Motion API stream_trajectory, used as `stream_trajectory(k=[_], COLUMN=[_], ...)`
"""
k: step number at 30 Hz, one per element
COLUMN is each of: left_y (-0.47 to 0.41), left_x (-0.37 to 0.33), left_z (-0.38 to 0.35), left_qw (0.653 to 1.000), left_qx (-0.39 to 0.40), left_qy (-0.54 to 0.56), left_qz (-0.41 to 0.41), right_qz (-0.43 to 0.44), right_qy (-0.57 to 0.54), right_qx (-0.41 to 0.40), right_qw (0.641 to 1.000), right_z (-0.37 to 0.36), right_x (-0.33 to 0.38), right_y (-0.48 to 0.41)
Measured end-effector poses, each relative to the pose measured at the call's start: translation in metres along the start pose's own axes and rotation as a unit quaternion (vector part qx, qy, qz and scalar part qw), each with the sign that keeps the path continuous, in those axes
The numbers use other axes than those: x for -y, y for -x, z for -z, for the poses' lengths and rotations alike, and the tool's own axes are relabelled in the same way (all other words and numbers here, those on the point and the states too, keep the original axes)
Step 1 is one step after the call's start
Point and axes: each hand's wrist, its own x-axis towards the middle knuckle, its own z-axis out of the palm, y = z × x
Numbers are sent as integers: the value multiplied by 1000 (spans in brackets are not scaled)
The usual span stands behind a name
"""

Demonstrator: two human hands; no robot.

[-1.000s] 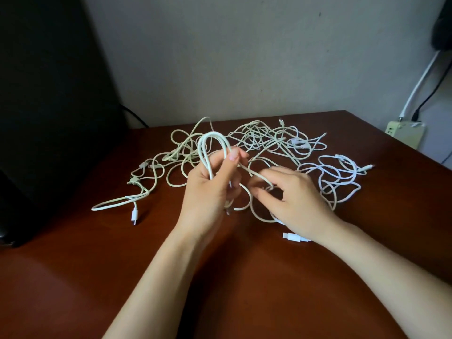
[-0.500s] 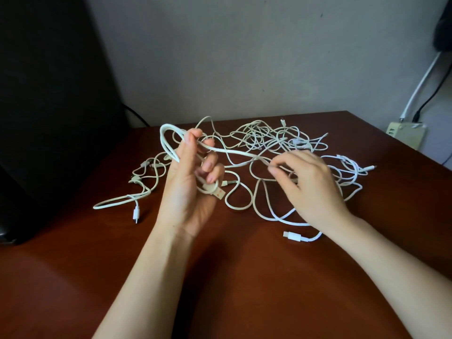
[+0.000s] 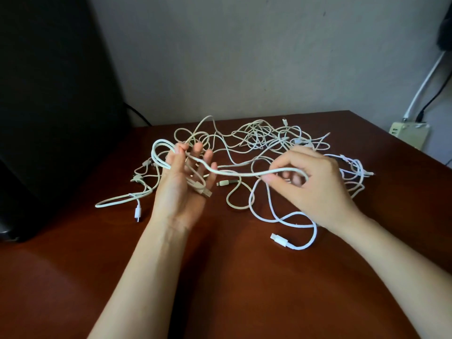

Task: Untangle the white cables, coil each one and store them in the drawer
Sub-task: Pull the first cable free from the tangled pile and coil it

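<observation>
Nearest me, the bare brown table (image 3: 220,302) runs under both forearms. Just beside the right wrist, a plug (image 3: 278,239) on a whiter lead lies flat on the wood. The left hand (image 3: 183,187) stands palm towards its owner, fingers straight and spread. Loops of one white cable (image 3: 242,172) are hooked round its thumb side and a connector (image 3: 206,192) lies against the palm. That cable sags across the gap to the right hand (image 3: 315,189), whose curled fingers and thumb pinch it above the table. Behind both hands the tangle (image 3: 256,138) of white cables sprawls on the table, one long loop (image 3: 115,200) trailing out to the left. Farther back a big dark object (image 3: 49,94) stands at left, and a cream power strip (image 3: 411,135) sits beyond the right edge by the wall
</observation>
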Motion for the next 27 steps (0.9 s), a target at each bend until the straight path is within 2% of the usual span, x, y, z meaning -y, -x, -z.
stream_trajectory(k=[2, 4, 8, 11, 17, 23, 27], left_y=[-1, -1, -2, -2, 3, 7, 6], left_x=[-1, -3, -5, -2, 5, 13, 12], left_z=[0, 0, 1, 1, -4, -4, -2], left_qw=[998, 994, 989, 997, 988, 961, 955], left_qx=[-6, -14, -12, 5, 104, 137, 128], left_qy=[57, 101, 144, 71, -113, -241, -268], left_qz=[20, 31, 42, 29, 11, 17, 27], right_qz=[-45, -54, 19, 71, 166, 186, 176], right_qy=[-65, -90, 30, 131, 219, 171, 148], right_qx=[63, 86, 38, -10, -38, 16, 28], right_qw=[995, 991, 999, 989, 961, 967, 973], right_z=[-2, -4, -10, -13, -7, -8, -8], right_x=[3, 4, -1, -3, 1, -2, -1], right_y=[2, 4, 7, 8, 6, 7, 7])
